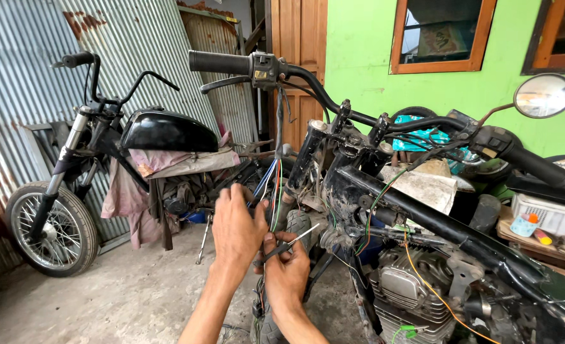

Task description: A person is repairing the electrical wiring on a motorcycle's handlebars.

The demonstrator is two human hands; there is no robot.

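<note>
My left hand (236, 224) is raised in front of a stripped black motorcycle frame (422, 210) and grips a bundle of coloured wires (271, 185) that hangs down from the handlebar (308, 76). Just below it, my right hand (285, 267) is closed on a thin metal tool (295, 241) whose tip points up and right toward the wires. Both hands are close together, almost touching. The motorcycle's engine (400, 286) sits low at the right.
A second black motorcycle (104, 153) draped with cloth stands at the left against a corrugated metal wall. A round mirror (543, 95), a green wall with wooden windows, and a cluttered bench (550, 223) lie to the right. Concrete floor below.
</note>
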